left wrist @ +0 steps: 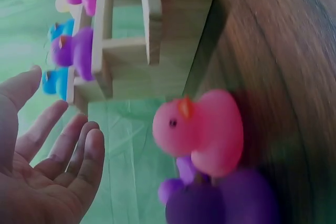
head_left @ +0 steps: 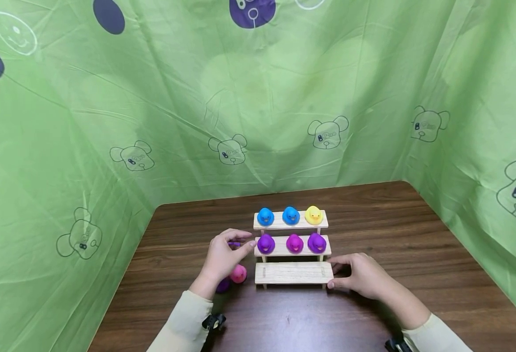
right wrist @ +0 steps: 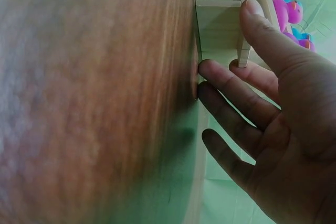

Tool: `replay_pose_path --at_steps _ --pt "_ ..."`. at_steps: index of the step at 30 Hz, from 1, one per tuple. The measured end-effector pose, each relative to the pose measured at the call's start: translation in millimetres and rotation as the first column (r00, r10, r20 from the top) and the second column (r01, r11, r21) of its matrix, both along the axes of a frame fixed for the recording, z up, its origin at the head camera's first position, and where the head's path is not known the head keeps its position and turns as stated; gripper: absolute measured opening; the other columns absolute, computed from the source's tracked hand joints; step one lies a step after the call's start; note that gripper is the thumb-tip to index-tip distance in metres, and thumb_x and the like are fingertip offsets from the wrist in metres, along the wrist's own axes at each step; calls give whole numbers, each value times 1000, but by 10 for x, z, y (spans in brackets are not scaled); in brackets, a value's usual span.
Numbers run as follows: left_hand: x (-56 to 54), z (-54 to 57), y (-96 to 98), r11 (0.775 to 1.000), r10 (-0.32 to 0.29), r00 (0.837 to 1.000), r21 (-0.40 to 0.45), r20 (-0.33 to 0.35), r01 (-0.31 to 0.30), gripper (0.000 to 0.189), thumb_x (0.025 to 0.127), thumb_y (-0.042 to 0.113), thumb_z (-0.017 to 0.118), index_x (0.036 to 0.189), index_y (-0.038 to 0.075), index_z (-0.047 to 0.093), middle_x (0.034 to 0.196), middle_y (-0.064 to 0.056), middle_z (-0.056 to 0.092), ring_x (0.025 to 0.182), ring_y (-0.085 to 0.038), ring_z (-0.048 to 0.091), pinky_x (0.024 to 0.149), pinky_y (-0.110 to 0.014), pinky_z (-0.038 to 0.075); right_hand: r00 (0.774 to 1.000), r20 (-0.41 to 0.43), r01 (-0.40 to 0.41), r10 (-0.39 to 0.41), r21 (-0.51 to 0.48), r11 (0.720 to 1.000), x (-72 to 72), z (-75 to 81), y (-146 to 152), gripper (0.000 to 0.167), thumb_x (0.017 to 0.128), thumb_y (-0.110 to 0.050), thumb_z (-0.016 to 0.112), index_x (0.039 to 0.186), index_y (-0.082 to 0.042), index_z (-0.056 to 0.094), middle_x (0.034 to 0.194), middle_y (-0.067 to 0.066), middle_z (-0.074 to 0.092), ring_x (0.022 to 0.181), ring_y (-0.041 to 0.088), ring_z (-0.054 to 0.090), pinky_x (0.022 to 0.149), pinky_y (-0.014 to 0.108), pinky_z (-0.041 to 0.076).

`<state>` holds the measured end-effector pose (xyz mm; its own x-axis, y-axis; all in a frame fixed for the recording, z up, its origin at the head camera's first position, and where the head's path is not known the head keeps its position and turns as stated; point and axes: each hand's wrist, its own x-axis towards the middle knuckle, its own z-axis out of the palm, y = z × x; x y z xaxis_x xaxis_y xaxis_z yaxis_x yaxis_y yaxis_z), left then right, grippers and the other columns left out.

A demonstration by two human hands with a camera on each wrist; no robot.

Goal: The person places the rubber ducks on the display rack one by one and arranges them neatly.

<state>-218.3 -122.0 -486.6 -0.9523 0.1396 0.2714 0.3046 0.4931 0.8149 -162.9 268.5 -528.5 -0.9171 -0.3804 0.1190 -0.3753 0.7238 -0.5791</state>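
A three-step wooden display stand (head_left: 294,274) stands on the table. On its top step sit two blue rubber ducks (head_left: 265,216) and a yellow duck (head_left: 314,215). The middle step bears a magenta duck (head_left: 295,243) between two purple ducks (head_left: 317,243). My left hand (head_left: 225,255) is beside the stand's left end, near the left purple duck, fingers spread and holding nothing. With thumb and index finger, my right hand (head_left: 363,276) grips the right end of the lowest step. Below my left hand, a pink duck (left wrist: 218,132) lies beside a dark purple duck (left wrist: 231,198).
Another small purple thing (left wrist: 181,179) shows behind the pink duck, partly hidden. The brown wooden table (head_left: 416,234) extends around the stand. A green curtain (head_left: 275,98) printed with bear heads hangs behind the table and at both sides.
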Motion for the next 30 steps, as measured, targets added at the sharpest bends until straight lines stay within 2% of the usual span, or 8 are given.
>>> replay_pose_path --at_steps 4,10,16,21,24,30 --pt "-9 17 -133 999 28 999 -17 -15 -29 22 90 34 86 107 22 81 106 8 74 93 -18 72 85 -50 60 1000 6 1 -1 -1 1000 9 11 4 55 79 -53 89 122 -22 77 88 -29 70 94 4 69 85 38 57" --pt "-67 -19 -333 999 51 999 -22 18 -50 24 95 32 81 112 16 80 109 4 73 98 -18 73 89 -43 61 1000 11 1 -1 -4 1000 12 25 3 55 79 -52 89 123 -21 77 89 -28 70 94 5 70 85 37 57" --pt "-132 -126 -561 998 50 996 -40 76 -47 29 95 27 81 120 13 77 115 -5 75 104 -25 74 91 -40 61 1000 6 -10 10 -6 1000 1 19 3 50 79 -52 89 120 -25 77 88 -29 70 92 4 70 83 35 57" --pt "-244 -235 -715 993 59 990 -110 125 -45 37 94 27 82 126 11 73 120 -15 73 108 -32 73 94 -45 60 1000 3 -4 4 -3 1000 -9 25 9 52 79 -51 89 120 -23 77 88 -28 71 92 6 70 84 38 57" --pt "-327 -281 -765 988 41 988 -151 151 -18 41 94 24 82 131 9 70 127 -18 70 114 -36 70 97 -49 58 1000 8 -1 1 -6 1000 -10 31 7 52 79 -50 89 121 -21 77 89 -26 72 93 7 71 85 40 58" --pt "-413 -366 -797 984 -63 978 -151 199 94 46 90 1 78 134 4 67 129 -15 70 120 -38 67 103 -53 54 1000 17 -11 11 -12 1000 -9 18 -6 52 80 -50 89 121 -22 77 89 -26 72 93 7 70 86 40 58"
